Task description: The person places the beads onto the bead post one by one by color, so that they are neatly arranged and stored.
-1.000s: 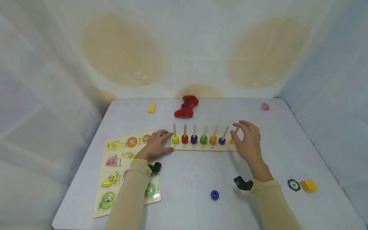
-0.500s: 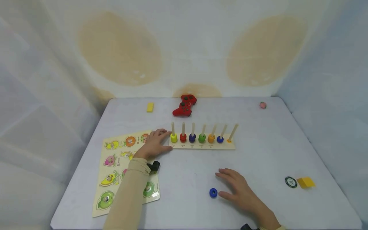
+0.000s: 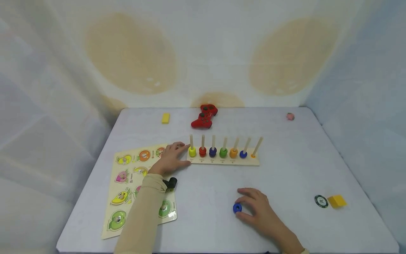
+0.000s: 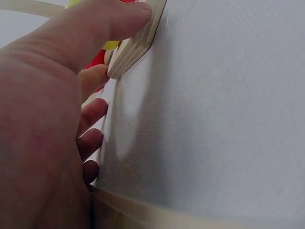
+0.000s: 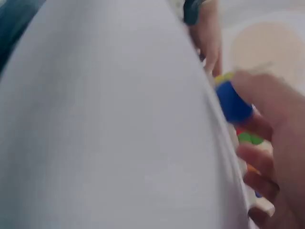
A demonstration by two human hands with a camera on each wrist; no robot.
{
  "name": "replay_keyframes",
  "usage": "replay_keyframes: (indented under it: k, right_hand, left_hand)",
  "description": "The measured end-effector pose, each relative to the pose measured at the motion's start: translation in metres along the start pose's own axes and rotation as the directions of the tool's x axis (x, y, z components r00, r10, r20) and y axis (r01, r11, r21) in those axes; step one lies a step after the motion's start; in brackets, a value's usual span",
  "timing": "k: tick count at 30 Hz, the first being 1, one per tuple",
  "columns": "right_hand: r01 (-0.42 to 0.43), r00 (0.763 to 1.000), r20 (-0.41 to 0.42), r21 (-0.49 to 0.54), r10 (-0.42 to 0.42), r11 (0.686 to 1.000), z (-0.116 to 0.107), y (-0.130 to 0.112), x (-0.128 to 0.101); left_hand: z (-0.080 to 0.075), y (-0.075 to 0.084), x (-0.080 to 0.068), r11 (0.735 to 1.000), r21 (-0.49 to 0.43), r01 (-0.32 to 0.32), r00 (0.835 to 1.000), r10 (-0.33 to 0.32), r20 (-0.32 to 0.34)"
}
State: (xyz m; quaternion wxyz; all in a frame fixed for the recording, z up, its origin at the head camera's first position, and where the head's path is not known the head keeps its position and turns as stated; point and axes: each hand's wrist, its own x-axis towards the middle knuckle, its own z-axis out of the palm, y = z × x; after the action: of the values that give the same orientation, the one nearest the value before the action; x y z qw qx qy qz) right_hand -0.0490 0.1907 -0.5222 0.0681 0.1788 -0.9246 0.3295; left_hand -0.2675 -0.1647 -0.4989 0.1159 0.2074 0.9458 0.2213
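- Closing the right hand (image 3: 258, 211) around the loose blue ring (image 3: 237, 208), lying on the near middle of the white table (image 3: 301, 158), well apart from the peg board (image 3: 225, 160).
- Pinching the blue ring (image 5: 232, 102) by its outer rim, thumb on one side and fingertips on the other, probably the surest way of keeping the centre hole free.
- Gripping lightly and lifting straight up, likely better than dragging, the ring looking smooth and apt to roll or skid.
- Right hand: fingers curled narrowly onto the ring; wrist view blurred, so not showing exactly which fingers are touching.
- Left hand (image 3: 169, 160): lying flat and relaxed, thumb (image 4: 109, 21) and fingertips pressing against the left end of the peg board (image 4: 136, 43), holding nothing.
- Bracing that end firmly, seemingly a sound way of keeping the board from sliding.
- Sitting on the board's pegs: yellow, red, purple, green, orange and blue rings, plus a thin orange one at the rightmost peg (image 3: 257, 147).
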Motion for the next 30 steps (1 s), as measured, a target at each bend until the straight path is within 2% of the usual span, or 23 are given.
replay_keyframes:
  k: [3,6,10,14,17,20,23,30]
  right_hand:
    - [-0.014,0.998,-0.062,0.024,0.016,1.0,-0.02,0.006,0.018]
    - [-0.057,0.986,-0.157,0.025,0.06,0.998,-0.047,0.012,0.048]
    - [-0.095,0.943,-0.317,0.029,0.099,0.995,-0.077,0.013,0.09]
    - [-0.085,0.898,-0.433,0.012,0.082,0.996,-0.091,0.011,0.12]
    - [-0.121,0.885,-0.452,0.006,0.11,0.993,-0.091,0.01,0.132]
    - [-0.173,0.882,-0.442,0.016,0.162,0.985,-0.087,0.01,0.138]
    - [-0.206,0.881,-0.429,0.031,0.199,0.978,-0.085,0.009,0.141]
    - [-0.228,0.89,-0.402,0.021,0.217,0.973,-0.083,0.007,0.147]
  left_hand:
    - [-0.001,0.0,0.0,1.0,0.005,-0.01,1.0,0.01,-0.003]
    - [-0.002,-0.001,0.0,1.0,0.013,-0.005,1.0,0.006,-0.012]
    - [-0.002,-0.002,-0.001,1.0,-0.002,-0.001,1.0,0.001,-0.016]
    - [0.0,-0.002,0.0,1.0,0.007,-0.017,1.0,0.017,-0.009]
    - [0.002,-0.002,0.002,0.999,0.022,-0.032,0.999,0.032,-0.004]
    - [0.002,-0.001,0.002,0.999,0.014,-0.034,0.999,0.034,0.001]
    - [0.003,-0.001,0.002,1.0,0.006,-0.027,1.0,0.027,0.003]
    - [0.003,-0.005,0.003,1.0,0.007,-0.025,1.0,0.025,-0.011]
